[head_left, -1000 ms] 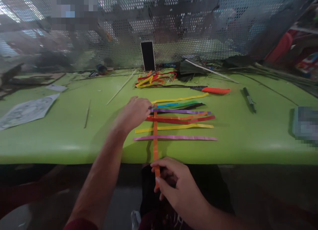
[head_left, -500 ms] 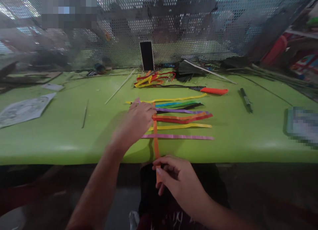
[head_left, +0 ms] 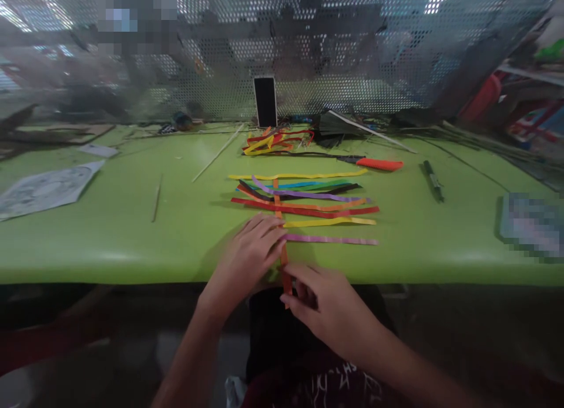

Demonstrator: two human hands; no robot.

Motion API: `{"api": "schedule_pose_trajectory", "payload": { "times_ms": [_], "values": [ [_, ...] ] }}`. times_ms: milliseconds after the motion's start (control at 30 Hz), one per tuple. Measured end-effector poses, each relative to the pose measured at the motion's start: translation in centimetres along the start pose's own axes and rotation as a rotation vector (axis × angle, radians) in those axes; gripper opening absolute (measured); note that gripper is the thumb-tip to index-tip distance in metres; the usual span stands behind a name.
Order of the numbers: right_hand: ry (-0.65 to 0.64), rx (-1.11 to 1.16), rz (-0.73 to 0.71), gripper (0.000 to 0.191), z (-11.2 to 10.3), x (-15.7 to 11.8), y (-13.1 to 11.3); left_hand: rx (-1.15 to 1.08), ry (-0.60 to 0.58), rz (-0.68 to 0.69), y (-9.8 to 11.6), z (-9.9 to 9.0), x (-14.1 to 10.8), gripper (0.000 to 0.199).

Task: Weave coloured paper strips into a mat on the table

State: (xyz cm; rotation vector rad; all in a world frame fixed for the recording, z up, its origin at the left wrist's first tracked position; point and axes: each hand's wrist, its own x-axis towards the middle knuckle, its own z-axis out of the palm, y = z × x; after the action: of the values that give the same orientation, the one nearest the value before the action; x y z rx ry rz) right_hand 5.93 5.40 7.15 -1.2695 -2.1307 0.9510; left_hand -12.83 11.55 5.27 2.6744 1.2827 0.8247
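Observation:
Coloured strips lie side by side across the green tabletop: a yellow strip (head_left: 319,175), a purple strip (head_left: 308,195), a red strip (head_left: 304,210), a second yellow strip (head_left: 328,223) and a pink strip (head_left: 332,240), with blue, green, black and orange ones among them. An orange strip (head_left: 285,256) runs crosswise toward me. My right hand (head_left: 324,299) pinches its near end at the table edge. My left hand (head_left: 255,243) lies with fingers stretched out over the lower yellow and pink strips, covering their left parts, its fingertips touching the orange strip.
An orange-handled knife (head_left: 379,164) and a tangle of strips (head_left: 273,142) lie farther back, before an upright phone (head_left: 265,103) by the mesh panel. A pen (head_left: 433,181) is on the right. Paper sheets (head_left: 48,188) and a thin stick (head_left: 157,198) are on the left.
My left hand has come down toward me from the upper strips, uncovering their left ends. My right hand has moved slightly up the orange strip, still pinching it.

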Motion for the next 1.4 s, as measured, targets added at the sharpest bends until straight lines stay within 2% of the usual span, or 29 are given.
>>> {"api": "schedule_pose_trajectory", "payload": {
  "times_ms": [133,200,267,333,400,500,600,700,800,967,1400],
  "values": [
    [0.066,-0.065,-0.201,0.017,-1.2,-0.7,0.5,-0.030,0.037,-0.010,0.1,0.1,0.0,0.022],
    [0.143,-0.109,-0.261,0.020,-3.1,-0.4,0.3,-0.059,0.052,-0.026,0.4,-0.3,-0.2,0.024],
    [0.186,-0.189,-0.322,0.019,-5.9,0.9,-0.3,-0.097,0.059,-0.037,0.8,-0.8,-0.5,0.025],
    [0.173,-0.296,-0.397,0.018,-9.0,3.8,-0.9,-0.118,0.065,-0.039,1.3,-1.2,-1.2,0.025],
    [0.110,-0.412,-0.329,0.017,-11.7,8.2,-0.9,-0.098,0.097,-0.047,2.2,-1.3,-2.2,0.025],
    [-0.033,-0.557,-0.322,0.019,-13.8,16.1,1.0,-0.002,0.235,-0.119,4.4,-0.5,-4.0,0.024],
    [-0.134,-0.656,-0.300,0.022,-13.6,22.4,3.7,0.031,0.339,-0.221,7.2,1.1,-5.8,0.022],
    [-0.204,-0.645,-0.296,0.021,-12.5,25.3,5.5,0.012,0.337,-0.214,8.9,2.4,-6.9,0.029],
    [-0.246,-0.624,-0.293,0.021,-11.5,26.0,5.7,0.010,0.325,-0.205,9.0,2.6,-7.1,0.028],
    [-0.297,-0.617,-0.273,0.022,-10.4,26.5,4.9,-0.005,0.340,-0.222,7.8,1.9,-6.8,0.020],
    [-0.321,-0.622,-0.228,0.027,-9.8,26.8,4.6,0.008,0.324,-0.188,7.5,1.3,-5.8,0.015]
  ]
}}
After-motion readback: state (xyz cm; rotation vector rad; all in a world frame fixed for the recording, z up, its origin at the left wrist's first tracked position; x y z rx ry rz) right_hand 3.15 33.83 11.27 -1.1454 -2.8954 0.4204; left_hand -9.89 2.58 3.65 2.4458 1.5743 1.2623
